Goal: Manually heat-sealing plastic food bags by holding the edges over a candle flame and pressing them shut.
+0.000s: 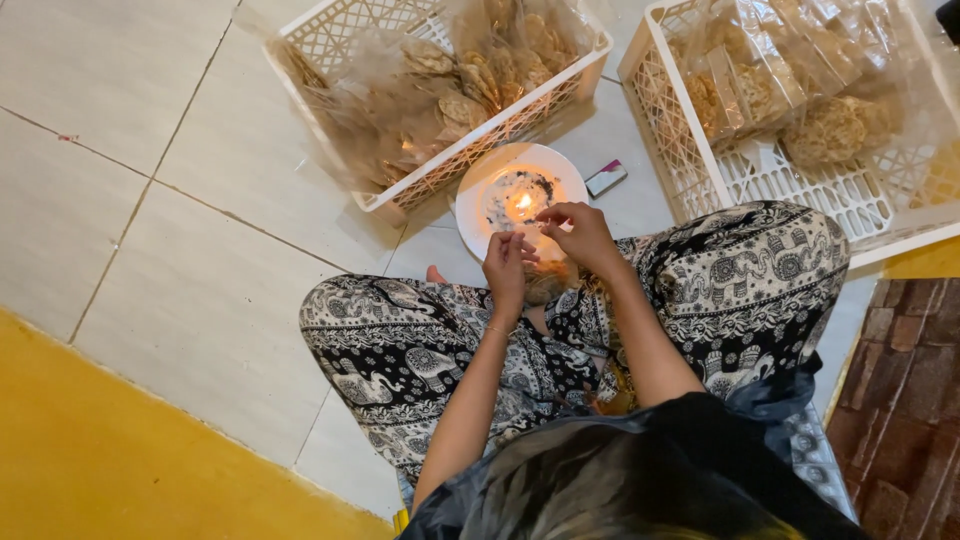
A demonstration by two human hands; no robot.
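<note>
White tile floor [150, 260], two white crates [480, 130] of crackers; both hands, left hand [507, 268] and right hand [580, 235], pinched probably a plastic bag [545, 262] over one candle plate [478, 205].

Pale square-tiled floor [150, 270] with thin dark grout lines; yellow painted strip [90, 450] at 7 o'clock, brown brick patch [905, 410] at 4 o'clock. White lattice plastic crate [350, 30] at 12 o'clock, second white lattice plastic crate [675, 130] at 2 o'clock. Round white plate [480, 195] with small flame near centre, between crates. Small rectangular lighter [606, 178] just beside plate, at its 3 o'clock.
</note>
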